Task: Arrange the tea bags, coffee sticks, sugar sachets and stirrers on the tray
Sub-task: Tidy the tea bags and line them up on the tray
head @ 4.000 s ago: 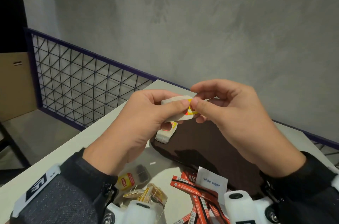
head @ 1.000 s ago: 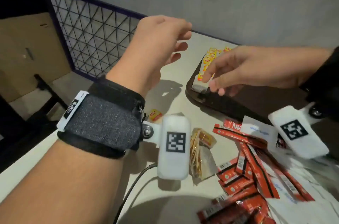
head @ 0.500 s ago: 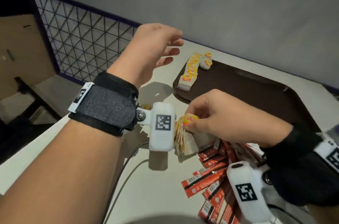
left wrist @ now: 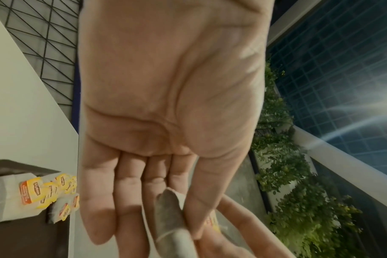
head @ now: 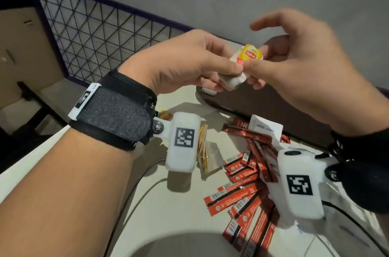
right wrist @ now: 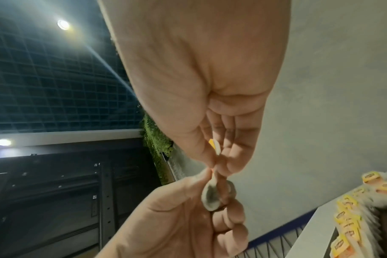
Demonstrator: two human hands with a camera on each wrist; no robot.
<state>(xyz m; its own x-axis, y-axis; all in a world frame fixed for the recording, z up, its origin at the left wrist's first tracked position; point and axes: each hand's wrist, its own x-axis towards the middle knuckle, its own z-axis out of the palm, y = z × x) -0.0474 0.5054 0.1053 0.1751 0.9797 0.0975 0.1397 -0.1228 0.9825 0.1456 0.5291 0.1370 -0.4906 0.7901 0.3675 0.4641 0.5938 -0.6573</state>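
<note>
Left hand [head: 185,61] and right hand [head: 299,63] both pinch one tea bag [head: 242,65], raised above the tray [head: 263,103] edge. Coffee sticks [head: 244,183] crowd the bench [head: 155,200] at 5 o'clock.

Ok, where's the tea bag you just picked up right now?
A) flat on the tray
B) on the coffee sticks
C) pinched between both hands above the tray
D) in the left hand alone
C: the left hand and right hand both pinch the tea bag, held up over the brown tray.
</note>
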